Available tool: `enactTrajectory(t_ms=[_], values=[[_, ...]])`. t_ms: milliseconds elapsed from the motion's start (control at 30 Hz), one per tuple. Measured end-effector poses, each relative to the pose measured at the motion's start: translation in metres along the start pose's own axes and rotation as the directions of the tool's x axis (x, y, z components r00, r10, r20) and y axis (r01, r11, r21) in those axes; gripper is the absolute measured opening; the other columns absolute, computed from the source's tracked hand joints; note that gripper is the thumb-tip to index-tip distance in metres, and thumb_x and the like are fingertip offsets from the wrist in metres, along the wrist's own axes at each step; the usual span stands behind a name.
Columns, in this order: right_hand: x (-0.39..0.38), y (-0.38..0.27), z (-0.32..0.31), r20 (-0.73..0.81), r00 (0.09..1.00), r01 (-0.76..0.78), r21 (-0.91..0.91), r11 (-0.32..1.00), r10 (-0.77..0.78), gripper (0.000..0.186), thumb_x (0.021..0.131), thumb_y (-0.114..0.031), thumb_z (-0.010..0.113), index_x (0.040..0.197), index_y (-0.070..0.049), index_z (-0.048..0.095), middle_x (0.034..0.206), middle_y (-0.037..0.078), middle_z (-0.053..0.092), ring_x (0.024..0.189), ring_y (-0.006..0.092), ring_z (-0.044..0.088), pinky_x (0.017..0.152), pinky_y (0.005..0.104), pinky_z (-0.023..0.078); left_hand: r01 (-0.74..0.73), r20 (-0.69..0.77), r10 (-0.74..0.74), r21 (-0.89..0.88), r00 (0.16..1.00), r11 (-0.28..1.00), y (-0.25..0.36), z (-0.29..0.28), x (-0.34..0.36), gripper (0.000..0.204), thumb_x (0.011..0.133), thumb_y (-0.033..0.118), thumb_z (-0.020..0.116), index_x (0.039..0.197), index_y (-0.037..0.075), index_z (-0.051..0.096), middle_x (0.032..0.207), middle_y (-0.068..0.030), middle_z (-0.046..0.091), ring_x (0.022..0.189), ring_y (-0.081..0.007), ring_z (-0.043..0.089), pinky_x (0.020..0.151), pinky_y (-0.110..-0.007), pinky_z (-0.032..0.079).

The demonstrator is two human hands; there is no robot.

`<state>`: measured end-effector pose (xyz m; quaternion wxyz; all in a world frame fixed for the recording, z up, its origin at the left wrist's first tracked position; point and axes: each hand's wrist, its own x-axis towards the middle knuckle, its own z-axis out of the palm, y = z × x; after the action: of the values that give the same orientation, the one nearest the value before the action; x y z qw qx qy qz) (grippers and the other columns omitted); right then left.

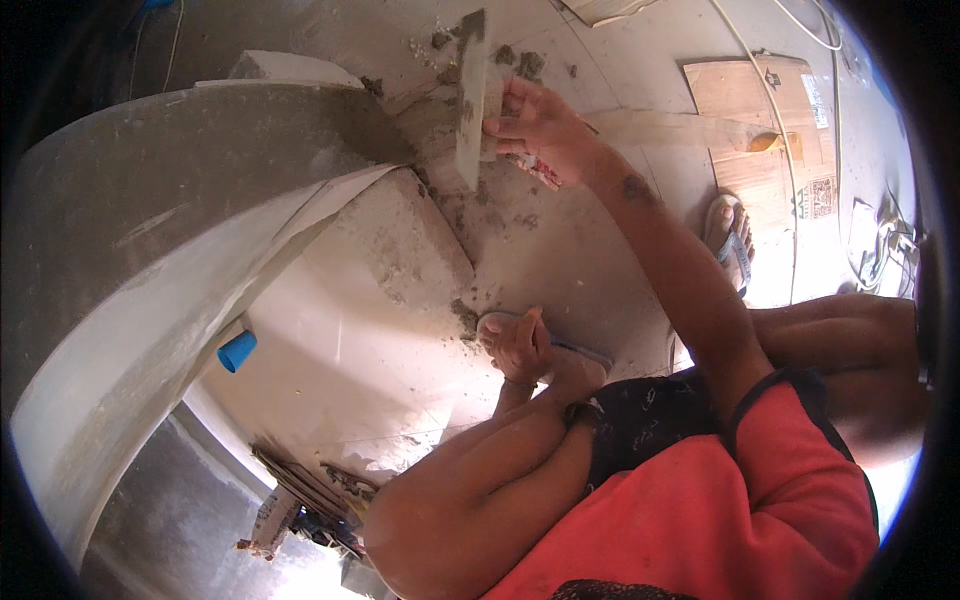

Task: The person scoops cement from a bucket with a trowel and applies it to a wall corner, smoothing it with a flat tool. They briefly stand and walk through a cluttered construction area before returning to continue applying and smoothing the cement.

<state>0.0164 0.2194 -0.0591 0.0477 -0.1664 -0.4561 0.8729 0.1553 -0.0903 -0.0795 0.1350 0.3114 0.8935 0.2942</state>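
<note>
The curved wall (pixel 150 170) is filling the left side of the view and is ending in a damp grey corner near the top centre. The floor (pixel 340 320) is spreading to its right, with cardboard (pixel 735 100) lying at the upper right. The trowel (pixel 472 110) is standing just right of the wall's end, apart from it in this view; its long axis is running away from the person, its narrow side facing the camera. Contact with the floor cannot be confirmed. The right hand (pixel 540 130) is the nearer one, gripping the trowel from its right with fingers closed round the back, so the blade is lying between hand and wall. The left hand (pixel 525 345) is resting half curled at the foot (pixel 572 370), well apart from the trowel; whether it is holding anything cannot be told. Mortar crumbs (pixel 530 65) are lying beyond the right hand.
</note>
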Motion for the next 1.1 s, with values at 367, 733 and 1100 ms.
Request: enactTrajectory(t_ms=[367, 733, 1100], values=[[0.006, -0.005, 0.033, -0.259, 0.921, 0.145, -0.464, 0.874, -0.29, 0.057, 0.084, -0.023, 0.077, 0.126, 0.003, 0.049, 0.112, 0.015, 0.063, 0.099, 0.0194, 0.065, 0.084, 0.0337, 0.057, -0.026, -0.031, 0.026, 0.013, 0.999, 1.0, 0.002, 0.0, 0.003, 0.018, 0.085, 0.008, 0.061, 0.1, 0.002, 0.07, 0.076, -0.0138, 0.069, 0.068, -0.0281, 0.068, 0.063, -0.036, 0.054], [0.006, 0.001, 0.037, -0.385, 0.843, 0.183, -0.453, 0.872, -0.377, 0.044, 0.084, -0.017, 0.076, 0.113, 0.004, 0.05, 0.1, 0.016, 0.068, 0.091, 0.022, 0.069, 0.075, 0.0337, 0.056, -0.058, -0.075, 0.055, -0.036, 0.996, 0.998, 0.001, 0.002, 0.004, 0.02, 0.084, 0.008, 0.06, 0.1, 0.001, 0.069, 0.078, -0.0151, 0.069, 0.069, -0.029, 0.068, 0.064, -0.037, 0.055], [-0.002, 0.012, 0.036, -0.403, 0.915, 0.075, 0.23, 0.97, 0.025, 0.037, 0.097, -0.029, 0.061, 0.119, 0.0, 0.057, 0.096, 0.004, 0.065, 0.091, 0.0138, 0.064, 0.076, 0.03, 0.053, -0.004, -0.013, 0.004, 0.001, 1.0, 1.0, 0.008, -0.004, 0.005, 0.019, 0.083, 0.004, 0.06, 0.099, 0.001, 0.069, 0.08, -0.0149, 0.069, 0.069, -0.0289, 0.068, 0.066, -0.037, 0.054]])
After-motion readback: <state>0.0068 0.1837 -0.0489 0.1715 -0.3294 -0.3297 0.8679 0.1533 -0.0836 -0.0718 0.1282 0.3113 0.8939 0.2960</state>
